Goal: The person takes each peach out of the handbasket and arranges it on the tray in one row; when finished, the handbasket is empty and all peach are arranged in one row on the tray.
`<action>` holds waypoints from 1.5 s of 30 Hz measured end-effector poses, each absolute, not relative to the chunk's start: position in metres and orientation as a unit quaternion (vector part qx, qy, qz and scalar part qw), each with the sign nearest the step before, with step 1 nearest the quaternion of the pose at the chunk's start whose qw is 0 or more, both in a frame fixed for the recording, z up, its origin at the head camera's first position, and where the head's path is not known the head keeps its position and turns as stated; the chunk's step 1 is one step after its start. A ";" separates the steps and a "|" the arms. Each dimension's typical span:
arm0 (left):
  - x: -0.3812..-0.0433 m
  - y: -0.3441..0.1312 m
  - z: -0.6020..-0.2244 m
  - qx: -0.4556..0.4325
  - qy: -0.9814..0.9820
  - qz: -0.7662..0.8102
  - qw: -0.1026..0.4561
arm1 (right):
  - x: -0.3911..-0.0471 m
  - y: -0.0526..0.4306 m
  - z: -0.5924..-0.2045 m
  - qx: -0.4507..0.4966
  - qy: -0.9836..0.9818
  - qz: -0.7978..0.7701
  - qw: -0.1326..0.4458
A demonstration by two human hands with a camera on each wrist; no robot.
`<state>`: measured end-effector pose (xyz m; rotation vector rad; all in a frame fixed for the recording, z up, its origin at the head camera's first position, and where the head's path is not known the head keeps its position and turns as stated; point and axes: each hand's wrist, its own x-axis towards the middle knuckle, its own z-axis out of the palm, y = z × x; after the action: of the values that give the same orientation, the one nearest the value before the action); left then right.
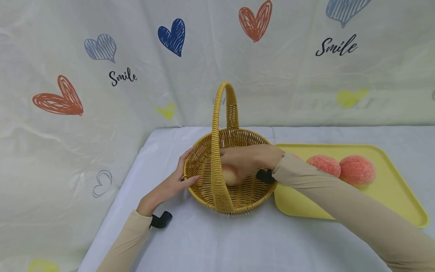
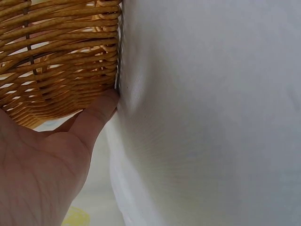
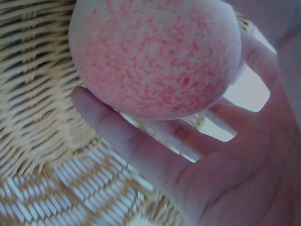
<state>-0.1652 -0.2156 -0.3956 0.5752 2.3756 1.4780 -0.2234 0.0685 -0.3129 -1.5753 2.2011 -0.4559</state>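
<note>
A round wicker basket (image 1: 244, 202) with a tall arched handle (image 1: 216, 151) stands on the white-covered table. My left hand (image 1: 175, 183) holds its left side, the thumb over the rim and other fingers against the outer weave. In the left wrist view a fingertip (image 2: 110, 96) touches the basket's wall low down, by the cloth. Reaching under the handle, my right hand (image 1: 248, 158) is inside the basket and holds a pink and cream peach (image 3: 155, 61). Its fingers (image 3: 136, 141) spread round the fruit, close to the woven wall. The hand partly covers the peach in the head view.
To the right of the basket lies a yellow tray (image 1: 299, 206) with pink peaches (image 1: 357, 170) on it, partly hidden by my right forearm. A white cloth backdrop (image 1: 289, 75) printed with hearts rises behind the table and along its left.
</note>
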 end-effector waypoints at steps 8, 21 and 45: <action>-0.165 -0.216 -0.395 0.196 0.823 0.512 0.146 | -0.209 0.116 -0.284 -0.511 0.823 -0.194 0.152; -0.166 -0.214 -0.394 0.194 0.820 0.516 0.152 | -0.169 0.269 -0.262 -0.431 0.873 -0.225 0.027; -0.164 -0.213 -0.397 0.198 0.820 0.516 0.147 | -0.152 0.476 -0.396 -0.225 0.923 -0.248 -0.187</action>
<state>-0.1637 -0.2133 -0.3965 0.5703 2.3610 1.4840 -0.1524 0.4764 -0.3957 -0.8070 3.3077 -0.8880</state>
